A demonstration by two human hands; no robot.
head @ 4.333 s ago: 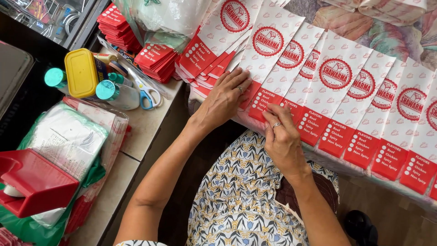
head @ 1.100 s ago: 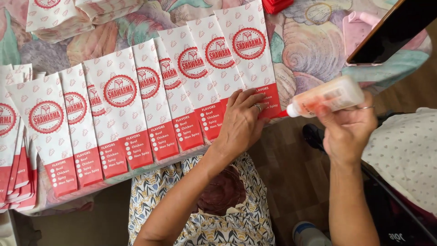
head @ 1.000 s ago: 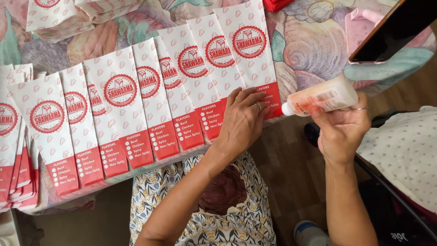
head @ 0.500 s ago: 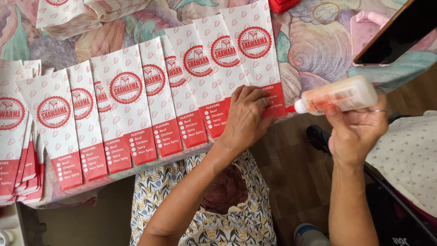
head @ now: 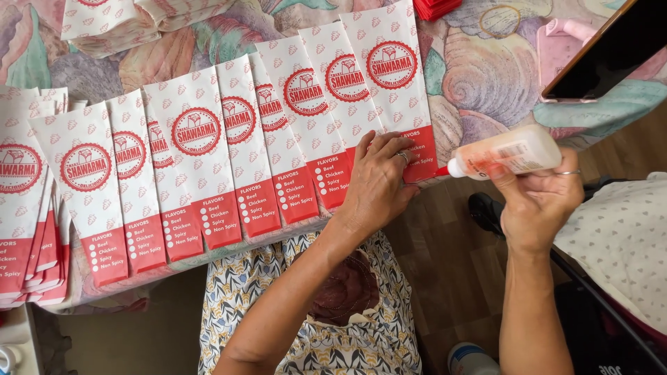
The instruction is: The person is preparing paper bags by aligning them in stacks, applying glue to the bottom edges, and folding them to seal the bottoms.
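Observation:
Several white paper bags with red round emblems and red bottom strips lie overlapped in a row along the table's near edge. My left hand presses flat on the red strips of the rightmost bags. My right hand grips a translucent glue bottle held sideways. Its red nozzle tip touches the lower right corner of the last bag.
A floral cloth covers the table. More bags are heaped at the top left and stacked at the far left. A dark tablet leans at the upper right. White dotted fabric lies at the right, over wooden floor.
Since four seconds ago the view has shifted to the row's right end, and my right hand has taken up the glue bottle. In the last second its nozzle reached the last bag's corner.

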